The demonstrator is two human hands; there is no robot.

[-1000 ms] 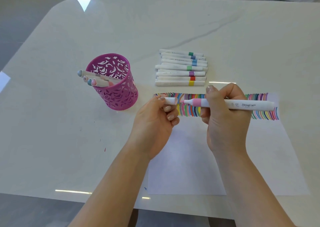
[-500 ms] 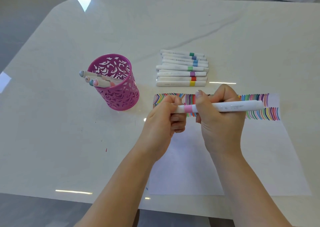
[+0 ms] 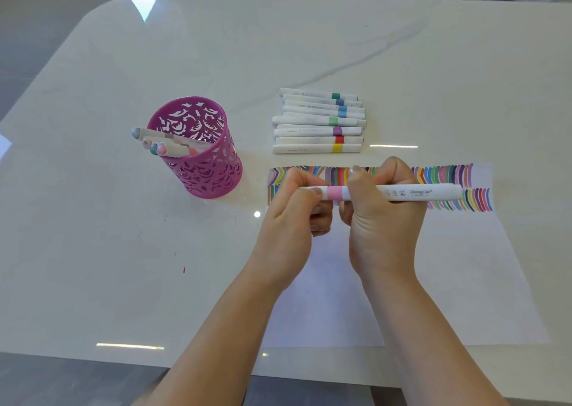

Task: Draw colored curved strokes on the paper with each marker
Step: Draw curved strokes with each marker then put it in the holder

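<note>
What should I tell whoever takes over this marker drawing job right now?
Left hand: closed on the cap end of the pink marker.
Right hand: closed on the marker's barrel, held level above the paper.
Placed: a row of markers lies behind the paper; four more stand in the purple cup.
Done: two rows of colored strokes along the paper's far edge.
Left: probably the cup's markers, once this pink one is set down.
</note>
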